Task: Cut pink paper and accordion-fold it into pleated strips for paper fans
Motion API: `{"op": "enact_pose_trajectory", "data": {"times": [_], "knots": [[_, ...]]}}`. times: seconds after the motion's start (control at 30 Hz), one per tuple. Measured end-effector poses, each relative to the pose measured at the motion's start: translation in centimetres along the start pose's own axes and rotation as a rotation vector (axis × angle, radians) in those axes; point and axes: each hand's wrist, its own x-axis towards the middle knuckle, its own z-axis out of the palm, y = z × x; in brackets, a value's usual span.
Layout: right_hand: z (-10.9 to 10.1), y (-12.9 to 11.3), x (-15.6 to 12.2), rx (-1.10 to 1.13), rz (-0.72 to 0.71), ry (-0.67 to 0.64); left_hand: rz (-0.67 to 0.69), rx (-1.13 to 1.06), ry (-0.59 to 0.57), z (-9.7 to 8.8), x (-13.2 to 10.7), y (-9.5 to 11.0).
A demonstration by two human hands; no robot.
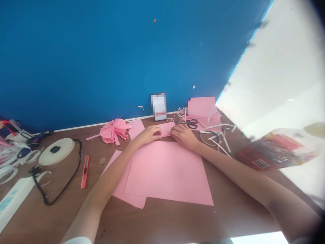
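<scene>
A small pink paper piece [166,129] lies at the far edge of a large pink paper sheet [169,173]. My left hand [150,135] is curled closed at its left end, thumb and fingers pinching it. At the opposite end, my right hand [185,136] has its bent fingers pressed on the same piece. Under the large sheet's left side, another pink sheet [132,200] sticks out. Scissors [192,124] with dark handles rest just behind my right hand. A pleated pink paper rosette [113,131] sits to the left of my left hand.
On the left lie a red utility knife [85,172], a white round pad [57,151] with a black cable and a power strip [15,200]. A phone [159,106] leans on the blue wall. White paper strips [215,135] and a plastic bag [276,149] are at right.
</scene>
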Motion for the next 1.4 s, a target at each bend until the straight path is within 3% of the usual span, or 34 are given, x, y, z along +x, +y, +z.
{"op": "enact_pose_trajectory", "data": {"times": [0.3,0.97,1.4], "knots": [[0.39,0.43,-0.09,0.097,-0.063,-0.016,-0.045,-0.066,0.021,0.48,-0.07,-0.05],[0.41,0.41,-0.16,0.108,-0.131,-0.061,0.040,0.119,-0.045,0.20,-0.09,0.00],[0.09,0.09,-0.13,0.097,-0.123,-0.059,0.012,0.118,-0.051,0.52,-0.17,0.55]]}}
